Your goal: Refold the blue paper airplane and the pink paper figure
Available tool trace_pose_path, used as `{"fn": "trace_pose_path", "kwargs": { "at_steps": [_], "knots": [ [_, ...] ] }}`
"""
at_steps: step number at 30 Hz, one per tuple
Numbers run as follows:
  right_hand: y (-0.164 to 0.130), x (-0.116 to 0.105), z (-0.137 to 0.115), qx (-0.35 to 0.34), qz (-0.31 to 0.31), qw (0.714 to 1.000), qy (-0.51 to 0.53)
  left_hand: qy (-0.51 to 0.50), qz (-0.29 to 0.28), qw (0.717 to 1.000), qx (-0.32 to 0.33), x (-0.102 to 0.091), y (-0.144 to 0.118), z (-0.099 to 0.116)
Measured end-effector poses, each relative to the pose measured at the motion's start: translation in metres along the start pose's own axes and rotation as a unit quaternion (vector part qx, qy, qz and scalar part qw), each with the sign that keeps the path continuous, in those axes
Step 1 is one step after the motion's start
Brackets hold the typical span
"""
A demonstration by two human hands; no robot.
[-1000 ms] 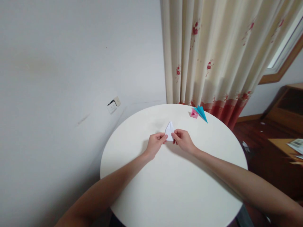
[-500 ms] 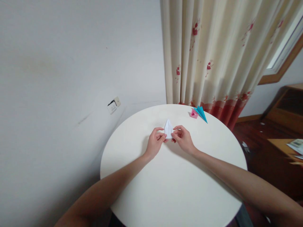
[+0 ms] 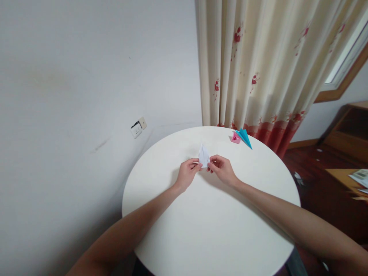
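head view: near the middle of the frame, the left hand (image 3: 188,173) and the right hand (image 3: 222,169) each pinch the lower end of a small folded white paper (image 3: 204,155), its pointed tip up, held just over the round white bench (image 3: 212,226). toward the upper right of the bench lie a pink folded paper (image 3: 235,138) and, touching it, a blue folded paper (image 3: 244,137), before a flowered curtain (image 3: 267,65).

No writing, label, brand or number can be read anywhere in view. The curtain (image 3: 258,69) bears only a red flower print, and the papers on the far right (image 3: 360,178) are too blurred to read.
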State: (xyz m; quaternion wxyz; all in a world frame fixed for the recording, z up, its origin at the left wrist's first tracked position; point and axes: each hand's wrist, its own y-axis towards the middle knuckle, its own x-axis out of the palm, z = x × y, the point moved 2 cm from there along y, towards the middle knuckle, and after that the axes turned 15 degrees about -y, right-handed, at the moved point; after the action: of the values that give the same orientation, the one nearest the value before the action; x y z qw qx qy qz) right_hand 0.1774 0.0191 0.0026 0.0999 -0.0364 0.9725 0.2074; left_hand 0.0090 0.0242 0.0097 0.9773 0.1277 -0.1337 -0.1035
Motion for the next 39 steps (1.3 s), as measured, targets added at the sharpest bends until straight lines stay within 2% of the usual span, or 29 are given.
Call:
{"fn": "trace_pose_path", "kwargs": {
  "at_steps": [5,10,18,25,29,32,39],
  "knots": [
    [0.0008,-0.0009,0.0024,-0.002,0.001,1.0,0.006,0.018,-0.016,0.999,0.027,-0.0002,-0.0009,0.0029],
    [0.0006,-0.0005,0.0015,0.014,0.007,1.0,0.016,0.002,-0.011,1.0,-0.007,-0.0007,-0.0018,-0.0019],
    [0.0016,-0.0008,0.0011,0.033,-0.01,0.998,0.055,-0.037,0.0,0.999,-0.016,0.0037,-0.004,0.0033],
    [0.0013,-0.0037,0.0006,0.055,-0.032,0.993,0.097,-0.081,-0.063,0.993,-0.05,0.0003,-0.0034,-0.0003],
    [0.0017,-0.0054,-0.0007,0.034,-0.04,0.994,0.093,-0.116,-0.061,0.99,-0.054,-0.0024,-0.0022,-0.003],
    [0.0028,-0.0061,0.0006,0.03,-0.037,0.995,0.086,-0.118,-0.065,0.99,-0.035,-0.0022,-0.0024,-0.0024],
    [0.0034,-0.0066,0.0054,0.014,-0.007,0.998,0.058,-0.041,-0.051,0.997,0.03,0.0012,-0.0041,0.0056]
  ]
}}
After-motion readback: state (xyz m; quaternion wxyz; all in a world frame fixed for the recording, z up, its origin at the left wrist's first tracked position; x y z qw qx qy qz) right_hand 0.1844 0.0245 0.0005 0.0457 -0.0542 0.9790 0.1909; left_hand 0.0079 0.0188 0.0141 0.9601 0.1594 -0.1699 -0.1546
